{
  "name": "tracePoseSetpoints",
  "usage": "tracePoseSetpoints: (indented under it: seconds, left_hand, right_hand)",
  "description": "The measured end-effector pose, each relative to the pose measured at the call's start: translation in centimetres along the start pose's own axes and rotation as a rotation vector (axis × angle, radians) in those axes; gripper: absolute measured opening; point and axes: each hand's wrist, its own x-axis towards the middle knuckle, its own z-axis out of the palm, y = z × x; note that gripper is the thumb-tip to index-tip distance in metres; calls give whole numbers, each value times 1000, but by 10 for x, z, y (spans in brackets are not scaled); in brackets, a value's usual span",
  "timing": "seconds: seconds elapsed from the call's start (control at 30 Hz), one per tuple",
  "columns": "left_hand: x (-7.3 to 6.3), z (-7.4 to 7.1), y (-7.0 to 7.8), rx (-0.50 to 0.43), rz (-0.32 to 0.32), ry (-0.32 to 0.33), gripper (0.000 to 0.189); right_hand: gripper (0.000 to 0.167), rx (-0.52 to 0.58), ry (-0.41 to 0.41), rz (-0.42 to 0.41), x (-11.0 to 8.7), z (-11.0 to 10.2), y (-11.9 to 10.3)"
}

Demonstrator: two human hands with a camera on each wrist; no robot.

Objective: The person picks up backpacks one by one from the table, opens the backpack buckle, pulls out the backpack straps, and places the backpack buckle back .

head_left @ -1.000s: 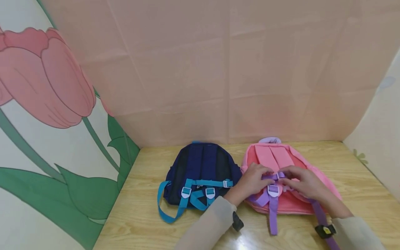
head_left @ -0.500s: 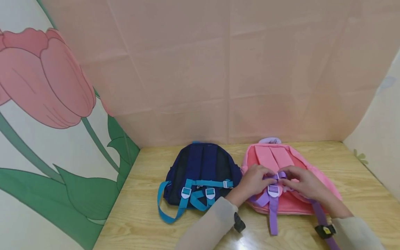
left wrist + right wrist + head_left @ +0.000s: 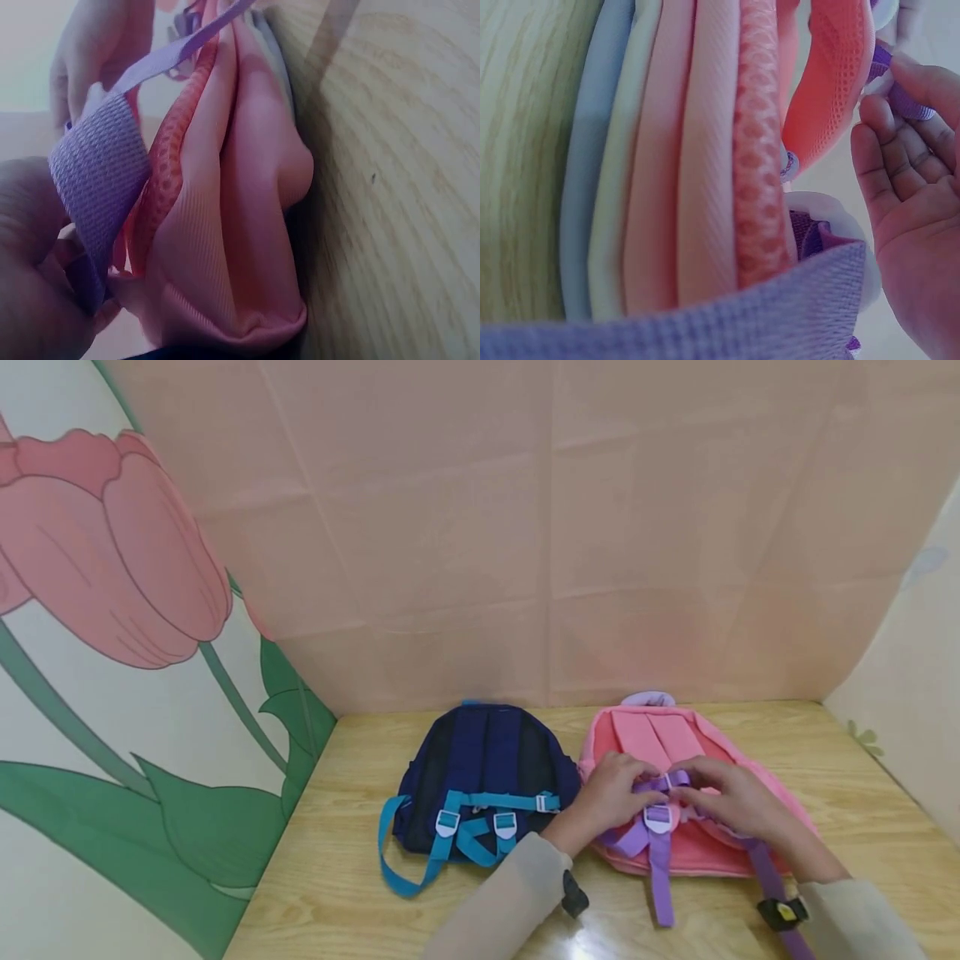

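Observation:
A pink backpack (image 3: 686,852) lies on the table with its strap side up. Both hands work at a short purple strap (image 3: 679,778) above it. My left hand (image 3: 609,792) pinches the strap's left part between thumb and fingers. On its right end, the thumb and forefinger of my right hand (image 3: 731,795) pinch a small loop; the other fingers are loosely bent in the right wrist view. Just below the hands is a white buckle (image 3: 658,819) with a purple strap tail (image 3: 662,881) hanging down. Fingertips partly hide the webbing.
Touching the pink one on the left is a navy backpack (image 3: 465,752) with blue straps (image 3: 408,885). Another purple strap (image 3: 767,868) runs under my right wrist. The wooden table (image 3: 322,860) meets a cloth-covered wall (image 3: 450,568) behind the bags.
The purple webbing between my fingers has shifted slightly, with its loop a little further right. Both hands stay in nearly the same place; the bags lie as before.

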Motion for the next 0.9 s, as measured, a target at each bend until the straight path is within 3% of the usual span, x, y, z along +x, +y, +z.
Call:
tracePoseSetpoints:
  seconds: [0.2,0.6,0.9]
  left_hand:
    - [-3,-2,-6,-12,-31,-22,26]
    - [0,1,-1,36,22,-4,28]
    - [-4,-1,-7,-20,-32,-12,33]
  right_hand:
    - [22,3,3,-4,-1,3,4]
    - [28,28,8,-65,0,3,-2]
    - [25,1,12,-34,-1,3,-2]
